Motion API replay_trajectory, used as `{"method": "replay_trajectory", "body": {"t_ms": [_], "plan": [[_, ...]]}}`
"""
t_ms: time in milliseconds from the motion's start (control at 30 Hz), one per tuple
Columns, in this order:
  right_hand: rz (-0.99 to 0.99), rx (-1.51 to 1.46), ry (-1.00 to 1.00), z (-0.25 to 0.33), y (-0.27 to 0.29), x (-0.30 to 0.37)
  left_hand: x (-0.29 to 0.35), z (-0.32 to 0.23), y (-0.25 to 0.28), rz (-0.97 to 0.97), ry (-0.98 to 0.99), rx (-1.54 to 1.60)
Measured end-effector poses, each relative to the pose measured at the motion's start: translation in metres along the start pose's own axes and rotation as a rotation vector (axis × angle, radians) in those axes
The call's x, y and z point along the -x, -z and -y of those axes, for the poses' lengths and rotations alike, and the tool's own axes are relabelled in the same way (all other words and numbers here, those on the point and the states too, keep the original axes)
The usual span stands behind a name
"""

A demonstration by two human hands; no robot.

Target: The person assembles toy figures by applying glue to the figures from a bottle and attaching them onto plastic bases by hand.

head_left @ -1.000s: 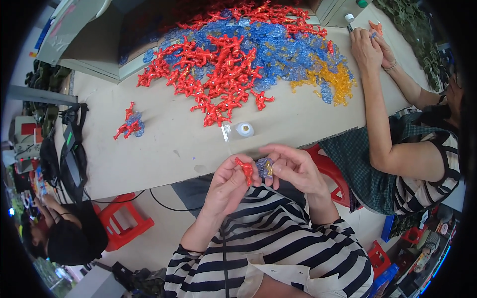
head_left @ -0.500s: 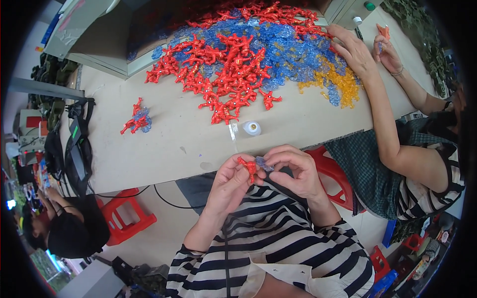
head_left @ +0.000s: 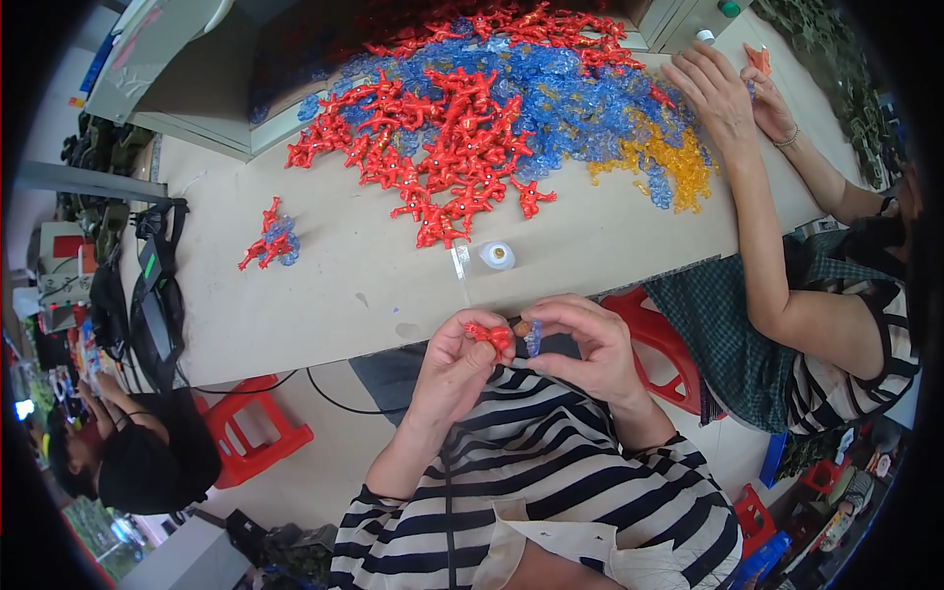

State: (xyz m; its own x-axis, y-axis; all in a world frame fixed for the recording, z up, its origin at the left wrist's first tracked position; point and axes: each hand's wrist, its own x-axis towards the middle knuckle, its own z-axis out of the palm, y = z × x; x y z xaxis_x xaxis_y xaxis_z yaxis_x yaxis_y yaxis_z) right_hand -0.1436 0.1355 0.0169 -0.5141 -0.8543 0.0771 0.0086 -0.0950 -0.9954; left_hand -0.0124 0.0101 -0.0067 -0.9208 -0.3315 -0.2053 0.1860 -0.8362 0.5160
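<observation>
Close to the table's near edge, my left hand pinches a small red plastic figure between thumb and fingers. Just right of it, my right hand grips a translucent blue plastic piece between thumb and fingertips. A small gap lies between the two parts. Beyond my hands a white bottle with a round top stands on the table. Farther back spreads a heap of red figures, with a pile of translucent blue pieces behind and to its right.
Small yellow pieces lie at the heap's right edge. A little cluster of red and blue parts sits apart at left. At right a co-worker's arm reaches over the table. Red stools stand below.
My left hand has tilted the red figure closer to level. My right hand has turned the blue piece upright. The co-worker's nearer hand has drawn back from the pile to the right.
</observation>
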Motion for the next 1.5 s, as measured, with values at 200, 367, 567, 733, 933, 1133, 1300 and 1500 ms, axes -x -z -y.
{"method": "replay_trajectory", "body": {"t_ms": [200, 367, 567, 733, 933, 1133, 1300, 1500], "plan": [[-0.008, 0.126, 0.032, 0.007, -0.004, 0.0, 0.001, 0.002, 0.0, -0.063, -0.128, -0.144], [-0.004, 0.129, 0.033, 0.007, -0.007, 0.001, 0.001, 0.002, -0.002, -0.042, -0.199, -0.26], [-0.009, 0.208, 0.07, 0.006, -0.008, 0.001, 0.003, 0.002, -0.003, -0.094, -0.249, -0.373], [-0.069, 0.279, 0.092, 0.005, -0.012, 0.004, 0.003, 0.0, -0.006, -0.104, -0.39, -0.658], [-0.118, 0.267, 0.168, 0.001, -0.017, 0.008, 0.002, 0.002, -0.009, -0.099, -0.444, -0.698], [-0.1, 0.202, 0.199, -0.001, -0.009, 0.005, 0.001, -0.001, -0.008, -0.044, -0.352, -0.69], [-0.114, 0.049, 0.067, 0.0, -0.012, 0.008, -0.003, -0.003, -0.001, 0.03, -0.36, -0.683], [-0.076, 0.262, 0.213, 0.007, -0.011, 0.007, -0.009, -0.001, 0.01, 0.136, -0.337, -0.576]]}}
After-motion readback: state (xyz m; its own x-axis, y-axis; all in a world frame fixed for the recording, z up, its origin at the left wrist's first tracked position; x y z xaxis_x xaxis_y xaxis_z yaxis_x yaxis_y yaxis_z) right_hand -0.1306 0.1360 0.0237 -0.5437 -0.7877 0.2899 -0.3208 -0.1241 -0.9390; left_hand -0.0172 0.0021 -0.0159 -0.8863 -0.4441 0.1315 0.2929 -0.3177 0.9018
